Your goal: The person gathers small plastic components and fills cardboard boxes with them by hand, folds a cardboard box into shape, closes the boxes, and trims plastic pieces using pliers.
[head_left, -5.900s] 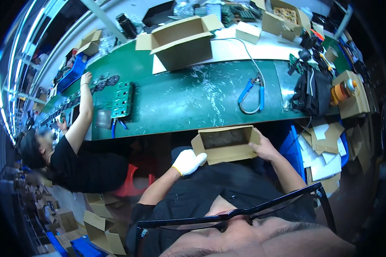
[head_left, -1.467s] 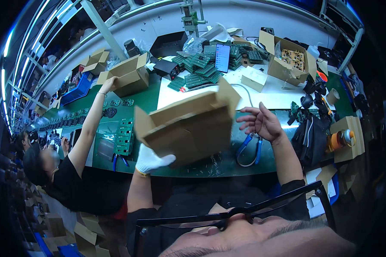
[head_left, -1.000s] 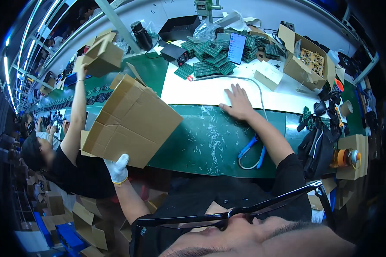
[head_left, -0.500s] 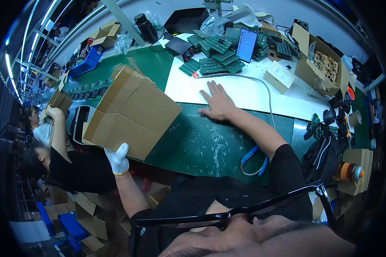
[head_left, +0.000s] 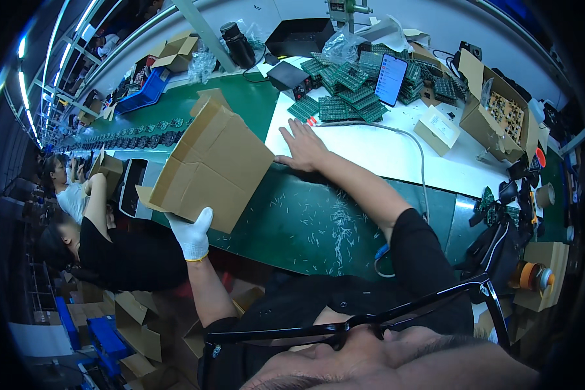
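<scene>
Head view, tan cardboard box (head_left: pixel 218 162), creased, open-flapped, tilted

A tilted cardboard box (head_left: pixel 218 162), held up by the gloved left hand (head_left: pixel 190 237), blocks the left of a green bench (head_left: pixel 266 218), a co-worker (head_left: pixel 136 250) close by. Between the box and the right forearm (head_left: pixel 364 194), a passage lies over scattered white clippings (head_left: pixel 339 227), pinched where the box's corner sits near the right hand (head_left: pixel 303 148). Beyond, stacked circuit boards (head_left: pixel 351 97) and a phone (head_left: pixel 391 79) bar the way; right of the hand, a white sheet (head_left: pixel 370 149) offers room up to a grey cable (head_left: pixel 409 134).
</scene>
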### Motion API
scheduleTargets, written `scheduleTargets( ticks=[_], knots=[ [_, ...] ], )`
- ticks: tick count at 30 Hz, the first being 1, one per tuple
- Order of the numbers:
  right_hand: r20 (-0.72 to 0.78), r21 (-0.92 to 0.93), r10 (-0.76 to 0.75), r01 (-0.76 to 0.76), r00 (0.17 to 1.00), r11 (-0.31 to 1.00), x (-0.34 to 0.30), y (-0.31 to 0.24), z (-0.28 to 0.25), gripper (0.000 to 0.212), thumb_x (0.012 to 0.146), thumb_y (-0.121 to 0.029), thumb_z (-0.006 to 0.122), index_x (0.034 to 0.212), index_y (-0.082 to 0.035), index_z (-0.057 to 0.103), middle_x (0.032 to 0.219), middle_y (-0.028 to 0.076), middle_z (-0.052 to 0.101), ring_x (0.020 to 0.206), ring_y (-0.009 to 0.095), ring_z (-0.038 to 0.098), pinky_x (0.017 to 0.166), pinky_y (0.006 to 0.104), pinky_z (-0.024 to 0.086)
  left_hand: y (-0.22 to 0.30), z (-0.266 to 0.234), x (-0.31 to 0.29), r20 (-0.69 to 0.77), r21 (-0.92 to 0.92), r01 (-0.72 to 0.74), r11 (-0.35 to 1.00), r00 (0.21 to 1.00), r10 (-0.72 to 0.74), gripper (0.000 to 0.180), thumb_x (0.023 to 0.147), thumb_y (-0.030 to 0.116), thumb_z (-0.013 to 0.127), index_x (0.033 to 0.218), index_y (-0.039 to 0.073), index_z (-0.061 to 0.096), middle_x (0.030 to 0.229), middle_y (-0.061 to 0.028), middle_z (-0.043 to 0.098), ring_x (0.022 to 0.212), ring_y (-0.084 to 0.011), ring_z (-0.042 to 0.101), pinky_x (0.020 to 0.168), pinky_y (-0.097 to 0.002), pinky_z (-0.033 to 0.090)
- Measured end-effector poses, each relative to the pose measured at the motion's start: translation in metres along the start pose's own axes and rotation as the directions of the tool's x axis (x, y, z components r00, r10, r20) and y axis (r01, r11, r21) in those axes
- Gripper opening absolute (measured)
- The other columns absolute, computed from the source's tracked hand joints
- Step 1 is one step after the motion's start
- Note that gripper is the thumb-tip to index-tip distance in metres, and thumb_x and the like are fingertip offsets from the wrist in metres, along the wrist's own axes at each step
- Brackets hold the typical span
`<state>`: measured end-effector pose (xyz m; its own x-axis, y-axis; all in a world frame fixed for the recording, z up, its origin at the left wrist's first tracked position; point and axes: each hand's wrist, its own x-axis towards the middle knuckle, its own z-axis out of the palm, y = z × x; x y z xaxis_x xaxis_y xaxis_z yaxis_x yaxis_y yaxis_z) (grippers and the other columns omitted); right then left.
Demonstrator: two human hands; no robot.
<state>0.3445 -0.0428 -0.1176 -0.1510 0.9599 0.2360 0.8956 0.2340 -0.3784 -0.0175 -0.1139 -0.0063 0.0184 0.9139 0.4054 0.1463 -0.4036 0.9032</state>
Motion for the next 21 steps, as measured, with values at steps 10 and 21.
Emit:
scheduleTargets(
  ticks=[10, 21],
  knots=[
    [0.175, 0.179, -0.39, 0.36, 0.904, 0.915, -0.091, -0.069, 0.001, 0.083, 0.098, -0.053, 0.073, 0.156, 0.003, 0.05, 0.167, 0.033, 0.039, 0.159, 0.049, 0.034, 0.133, 0.0563, 0.028, -0.022, 0.05, 0.027, -0.005, 0.005, -0.07, 0.998, 0.998, 0.07, 0.111, 0.074, 0.001, 0.091, 0.165, 0.002, 0.028, 0.15, -0.0156, 0.051, 0.138, -0.0276, 0.053, 0.118, -0.0454, 0.045],
    [-0.242, 0.053, 0.012, 0.001, 0.97, 0.999, -0.059, 0.004, -0.062, 0.04, 0.087, -0.015, 0.08, 0.123, -0.002, 0.07, 0.122, 0.023, 0.073, 0.117, 0.041, 0.069, 0.103, 0.0523, 0.054, -0.045, 0.048, 0.023, 0.038, -0.034, -0.029, 0.999, 0.999, 0.03, 0.12, 0.072, 0.005, 0.093, 0.168, 0.001, 0.023, 0.152, -0.0169, 0.048, 0.137, -0.0298, 0.053, 0.12, -0.0454, 0.043]
  ],
)
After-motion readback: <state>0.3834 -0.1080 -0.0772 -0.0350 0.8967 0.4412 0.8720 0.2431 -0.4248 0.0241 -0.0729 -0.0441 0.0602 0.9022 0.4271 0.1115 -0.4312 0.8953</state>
